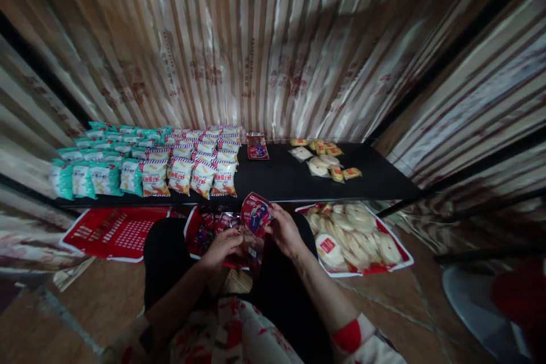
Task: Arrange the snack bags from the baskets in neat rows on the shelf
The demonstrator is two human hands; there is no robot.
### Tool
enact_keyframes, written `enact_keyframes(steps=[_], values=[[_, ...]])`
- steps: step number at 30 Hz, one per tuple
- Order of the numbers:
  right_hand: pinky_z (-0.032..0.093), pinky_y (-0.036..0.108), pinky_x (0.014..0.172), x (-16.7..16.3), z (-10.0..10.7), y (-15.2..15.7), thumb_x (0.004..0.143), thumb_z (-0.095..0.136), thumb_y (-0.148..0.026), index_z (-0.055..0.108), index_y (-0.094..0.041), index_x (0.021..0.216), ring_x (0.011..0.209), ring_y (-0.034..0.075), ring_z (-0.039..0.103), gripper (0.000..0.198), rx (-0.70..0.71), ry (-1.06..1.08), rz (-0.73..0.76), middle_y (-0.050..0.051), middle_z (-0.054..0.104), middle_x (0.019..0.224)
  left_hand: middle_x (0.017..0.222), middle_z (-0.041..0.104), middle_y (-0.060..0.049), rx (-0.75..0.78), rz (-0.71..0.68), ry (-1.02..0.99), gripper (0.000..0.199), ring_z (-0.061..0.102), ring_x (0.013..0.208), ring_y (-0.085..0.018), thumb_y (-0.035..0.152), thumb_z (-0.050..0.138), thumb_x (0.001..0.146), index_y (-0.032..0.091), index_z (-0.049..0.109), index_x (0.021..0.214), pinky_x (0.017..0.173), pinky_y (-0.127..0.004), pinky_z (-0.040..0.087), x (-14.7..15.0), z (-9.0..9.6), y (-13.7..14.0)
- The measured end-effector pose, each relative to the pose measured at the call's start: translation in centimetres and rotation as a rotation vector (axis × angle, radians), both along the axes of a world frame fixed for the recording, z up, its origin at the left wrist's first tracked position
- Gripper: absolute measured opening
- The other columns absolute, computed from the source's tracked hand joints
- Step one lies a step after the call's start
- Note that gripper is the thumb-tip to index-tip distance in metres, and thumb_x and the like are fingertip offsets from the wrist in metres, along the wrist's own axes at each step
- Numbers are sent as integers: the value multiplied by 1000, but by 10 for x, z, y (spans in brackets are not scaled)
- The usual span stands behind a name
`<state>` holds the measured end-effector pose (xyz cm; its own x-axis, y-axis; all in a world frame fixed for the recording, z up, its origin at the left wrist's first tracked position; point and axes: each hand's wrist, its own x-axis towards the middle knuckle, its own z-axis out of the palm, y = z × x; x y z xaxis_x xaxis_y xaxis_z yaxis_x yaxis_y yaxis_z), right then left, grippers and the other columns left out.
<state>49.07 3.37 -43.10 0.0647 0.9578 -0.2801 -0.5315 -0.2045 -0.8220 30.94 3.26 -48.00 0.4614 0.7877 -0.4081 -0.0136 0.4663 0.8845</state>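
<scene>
Between the thumb and fingers of my right hand (285, 230) is a red and purple snack packet (255, 214), tilted above the basket between my knees. My left hand (222, 247) is closed at the edge of another packet (249, 247), whose brownish see-through back shows a barcode label. Below both hands, a red basket (187, 234) holds several more red packets, partly hidden by my hands and legs. On the black shelf in front, one similar red packet (257, 147) lies near the back edge.
Rows of teal bags (104, 179) and white-orange snack bags (168, 176) fill the left of the black shelf (273, 182). Yellow packets (352, 173) and pale round packs (319, 166) lie at right. A red basket (405, 261) holds round packs; another red basket (115, 233) is at left.
</scene>
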Motion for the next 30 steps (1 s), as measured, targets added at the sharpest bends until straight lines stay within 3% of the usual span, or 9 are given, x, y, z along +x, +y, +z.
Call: enact_keyframes(steps=[3, 7, 12, 16, 21, 30], values=[[43, 19, 47, 8, 2, 0, 63, 72, -35, 54, -19, 76, 48, 9, 50, 27, -23, 5, -73, -6, 56, 58, 90, 69, -5, -20, -25, 9, 42, 66, 69, -18, 50, 63, 68, 18, 55, 93, 64, -30, 50, 4, 18, -10], [50, 28, 62, 7, 2, -1, 76, 59, -47, 59, -17, 88, 69, 18, 64, 32, -51, 37, -83, 4, 68, 77, 88, 69, -5, 34, 82, -8, 46, 67, 79, -22, 51, 67, 61, 18, 54, 90, 68, -32, 52, 13, 28, -14], [50, 32, 73, 0, -2, -7, 67, 73, -41, 62, -19, 94, 79, 21, 67, 36, 34, 85, -7, 4, 72, 85, 83, 69, -5, 124, 270, 30, 37, 66, 84, -21, 47, 67, 63, 17, 55, 83, 72, -30, 50, 26, 25, -6], [51, 34, 72, 3, -10, -8, 59, 80, -35, 63, -20, 91, 75, 22, 67, 39, 36, 45, -4, 2, 72, 78, 74, 66, -3, 202, 356, 73, 33, 63, 74, -18, 45, 66, 63, 17, 55, 75, 69, -28, 48, 40, 21, 10], [52, 33, 67, 15, -13, 4, 54, 82, -37, 63, -20, 87, 68, 21, 67, 41, -20, -1, -109, 1, 71, 72, 69, 63, -1, 231, 354, 85, 32, 60, 65, -15, 46, 65, 64, 17, 55, 73, 63, -26, 46, 64, 16, 37], [50, 30, 62, 64, -28, 70, 52, 79, -40, 60, -18, 86, 63, 19, 65, 44, -64, -190, -216, 2, 70, 71, 81, 67, -4, 334, 352, 144, 16, 64, 76, -18, 30, 56, 74, 16, 58, 84, 71, -27, 48, 119, -1, 90]])
